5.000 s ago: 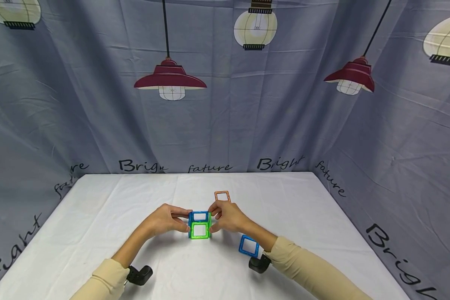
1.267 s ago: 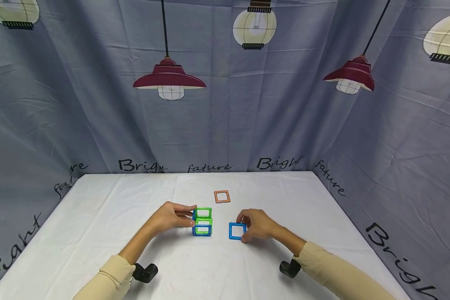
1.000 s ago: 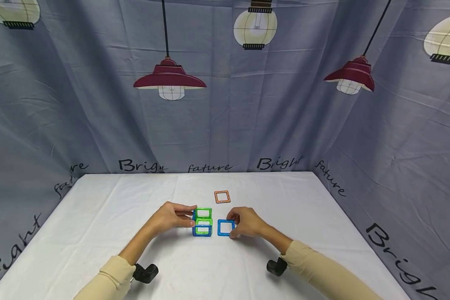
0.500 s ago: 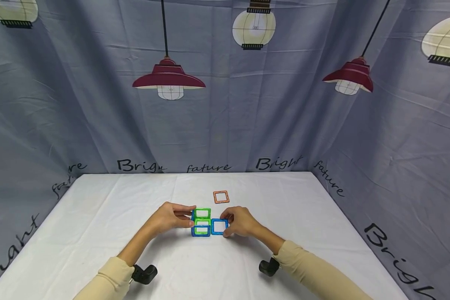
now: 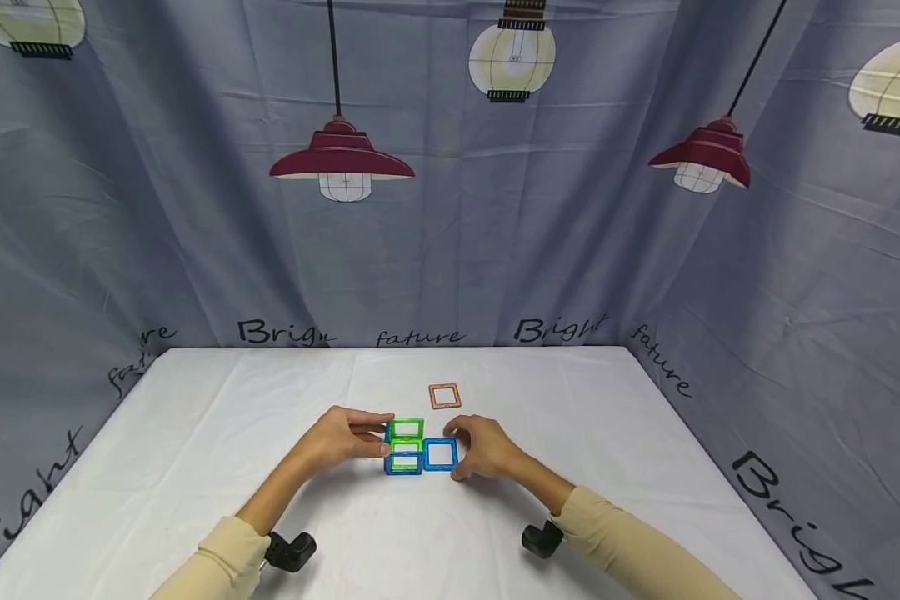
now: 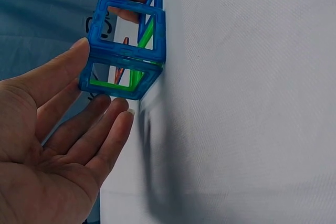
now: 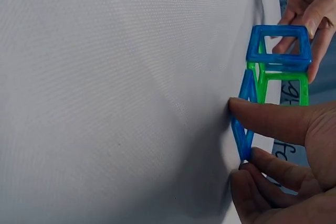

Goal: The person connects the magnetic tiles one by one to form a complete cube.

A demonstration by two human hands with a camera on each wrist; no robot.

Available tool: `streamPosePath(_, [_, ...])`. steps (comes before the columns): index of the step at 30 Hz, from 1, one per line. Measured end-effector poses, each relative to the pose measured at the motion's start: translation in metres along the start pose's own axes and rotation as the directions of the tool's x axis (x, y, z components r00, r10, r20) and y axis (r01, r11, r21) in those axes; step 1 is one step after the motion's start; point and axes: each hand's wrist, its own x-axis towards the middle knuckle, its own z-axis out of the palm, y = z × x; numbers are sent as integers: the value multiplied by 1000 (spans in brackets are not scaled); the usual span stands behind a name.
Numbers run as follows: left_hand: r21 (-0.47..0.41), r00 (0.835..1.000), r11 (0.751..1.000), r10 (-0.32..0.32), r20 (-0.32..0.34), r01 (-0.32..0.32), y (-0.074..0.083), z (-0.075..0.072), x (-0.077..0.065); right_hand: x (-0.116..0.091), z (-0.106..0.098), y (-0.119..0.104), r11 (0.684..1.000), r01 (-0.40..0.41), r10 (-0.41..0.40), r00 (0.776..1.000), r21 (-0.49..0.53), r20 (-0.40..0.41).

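Open-framed magnetic tiles form a boxy structure (image 5: 405, 462) on the table, with green and blue square sides and an open top. At its left side, my left hand (image 5: 337, 437) holds it between thumb and fingers; the left wrist view shows the thumb on a corner of the blue side (image 6: 126, 51). A blue square tile (image 5: 440, 470) lies flat against the structure's right edge. My right hand (image 5: 487, 448) has thumb and fingertips at this tile's right corners; in the right wrist view the thumb (image 7: 273, 121) crosses in front of the flat blue tile (image 7: 244, 142), hiding part of it.
An orange square tile (image 5: 445, 407) lies flat behind the structure. A white cloth covers the table (image 5: 570, 400). Grey curtains (image 5: 420, 250) printed with lamps and lettering stand at the back and sides. A black wrist camera (image 5: 291, 552) sits on the left arm.
The right hand has slid the blue tile leftward until it meets the structure, and its thumb has shifted slightly outward. Since five seconds ago the structure has been turned; the left hand stays on it.
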Motion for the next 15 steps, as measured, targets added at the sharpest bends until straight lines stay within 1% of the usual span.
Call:
streamPosePath(4, [2,1000,1000,0,-6,0,0,-1,1,-1,0,0,1000,8,-8,1000,0,-17])
streamPosePath(11, [-23,1000,1000,5,5,-5,-2,0,1,-1,-5,-6,1000,11,-11,1000,-6,1])
streamPosePath(15, [-28,1000,1000,6,6,-6,-3,0,2,0,-13,-12,999,50,-50,999,4,-12])
